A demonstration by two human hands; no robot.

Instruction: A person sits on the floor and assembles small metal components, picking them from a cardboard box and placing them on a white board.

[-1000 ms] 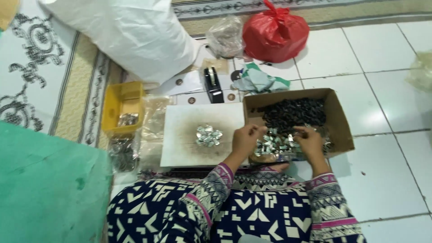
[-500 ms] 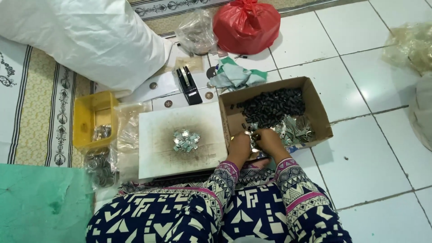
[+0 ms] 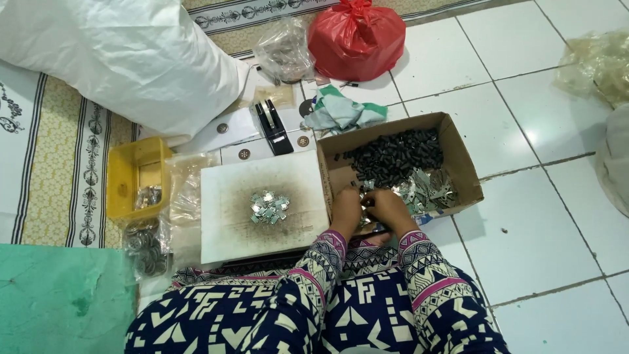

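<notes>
**A:** quick count anyone?

**B:** two hands (image 3: 368, 208), one cardboard box (image 3: 458, 147), one white board (image 3: 226, 219), one yellow tray (image 3: 124, 174), one red bag (image 3: 357, 39), one black tape dispenser (image 3: 273, 126). The small black parts (image 3: 393, 156) and silver plates (image 3: 429, 189) are heaps, way too many to count.

Your left hand (image 3: 346, 211) and right hand (image 3: 388, 208) emerge from long sleeves (image 3: 426, 275) patterned in navy, cream geometric shapes, with magenta-banded cuffs just behind the wrists.
</notes>
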